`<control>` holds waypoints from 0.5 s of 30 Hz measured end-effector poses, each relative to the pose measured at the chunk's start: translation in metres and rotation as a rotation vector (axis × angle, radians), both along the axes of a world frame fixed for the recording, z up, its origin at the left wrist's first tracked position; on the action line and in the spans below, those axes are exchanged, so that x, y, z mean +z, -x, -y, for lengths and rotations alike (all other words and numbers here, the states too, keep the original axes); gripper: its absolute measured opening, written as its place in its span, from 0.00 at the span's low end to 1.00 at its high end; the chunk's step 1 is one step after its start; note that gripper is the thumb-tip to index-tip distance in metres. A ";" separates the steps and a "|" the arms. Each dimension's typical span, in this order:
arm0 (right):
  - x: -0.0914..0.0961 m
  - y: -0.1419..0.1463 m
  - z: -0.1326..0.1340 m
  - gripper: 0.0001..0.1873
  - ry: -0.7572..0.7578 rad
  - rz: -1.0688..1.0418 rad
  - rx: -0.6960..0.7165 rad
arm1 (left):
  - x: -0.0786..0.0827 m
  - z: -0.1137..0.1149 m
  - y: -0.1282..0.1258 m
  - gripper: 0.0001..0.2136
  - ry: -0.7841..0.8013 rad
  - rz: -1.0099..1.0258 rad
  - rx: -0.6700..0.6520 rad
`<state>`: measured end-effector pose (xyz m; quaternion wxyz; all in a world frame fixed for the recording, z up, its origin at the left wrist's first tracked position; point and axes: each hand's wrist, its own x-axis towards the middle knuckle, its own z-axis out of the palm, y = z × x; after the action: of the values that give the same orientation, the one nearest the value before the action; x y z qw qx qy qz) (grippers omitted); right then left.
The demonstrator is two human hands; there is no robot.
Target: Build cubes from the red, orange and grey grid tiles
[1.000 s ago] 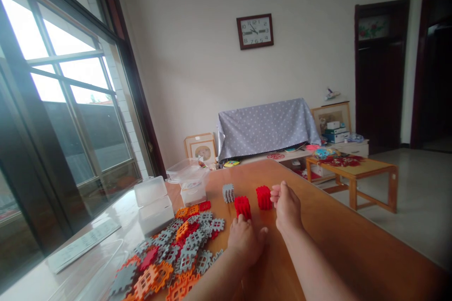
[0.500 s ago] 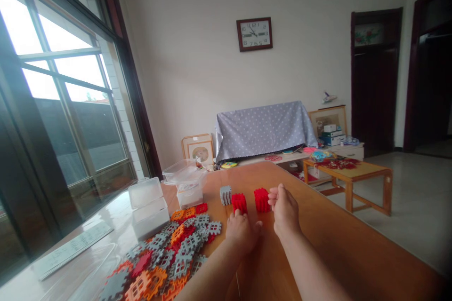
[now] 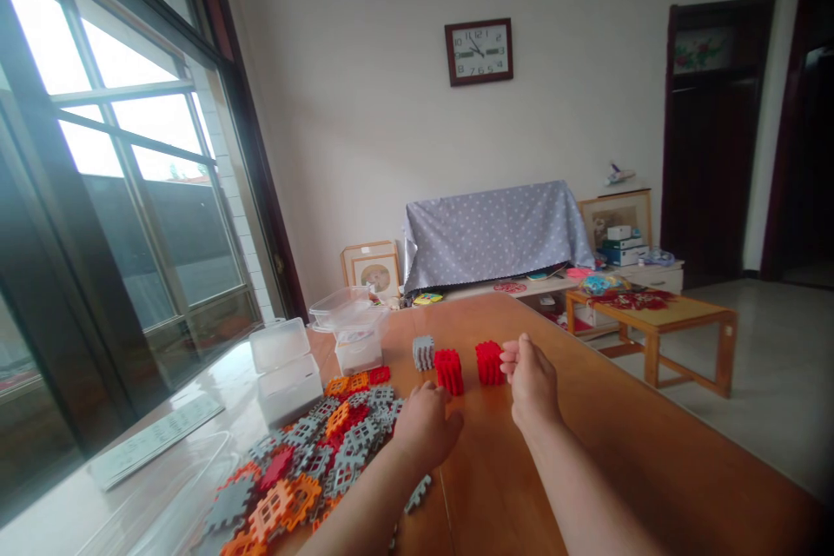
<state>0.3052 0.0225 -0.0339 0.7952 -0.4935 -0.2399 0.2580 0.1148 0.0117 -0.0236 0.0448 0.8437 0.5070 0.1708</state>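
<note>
Head view: you had drawn your left hand (image 3: 426, 426) off the front of the near red stack (image 3: 449, 372) and brought it back toward the right edge of the loose pile (image 3: 316, 460) of interlocking grey, orange and red pieces. That left the near red stack free-standing, its front face fully exposed. The thumb of this hand stood apart from the fingers; you could not tell whether anything was gripped beneath the palm. Your right hand (image 3: 531, 378) had remained in position, fingers curled, fingertips close against the right side of the second red stack (image 3: 489, 363); actual contact or grip could not be confirmed. The grey stack (image 3: 423, 354) stood just beyond and to the left of the near red stack. All three stacks rested on the brown bench (image 3: 612, 426), apart from the pile, so whole stacks and loose pieces remained separate. Along the left side of the bench lay a printed sheet (image 3: 156, 443), a white box (image 3: 290, 391) with its lid raised, and a translucent container (image 3: 358, 352). Beyond, a dotted cloth (image 3: 495, 234) covered a long object, a clock (image 3: 479, 52) hung on the wall, and a window (image 3: 149, 122) admitted daylight from the left.
</note>
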 end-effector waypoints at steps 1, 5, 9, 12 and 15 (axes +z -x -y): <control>0.000 0.001 0.000 0.26 0.003 0.014 0.006 | 0.003 0.002 0.012 0.12 -0.008 0.065 -0.008; -0.004 0.009 0.002 0.27 0.022 0.104 0.051 | 0.010 0.010 0.066 0.14 0.080 0.406 -0.008; -0.009 0.023 0.005 0.28 0.040 0.243 0.141 | 0.012 0.020 0.113 0.15 0.097 0.772 0.074; -0.013 0.036 0.009 0.29 0.058 0.360 0.238 | 0.010 0.027 0.136 0.15 0.042 0.927 0.179; -0.015 0.050 0.016 0.27 0.079 0.493 0.374 | 0.003 0.028 0.150 0.14 -0.005 0.991 0.249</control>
<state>0.2551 0.0062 -0.0492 0.6321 -0.5190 -0.5020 0.2812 -0.0352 -0.0162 -0.0201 0.2572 0.5947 0.5212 0.5555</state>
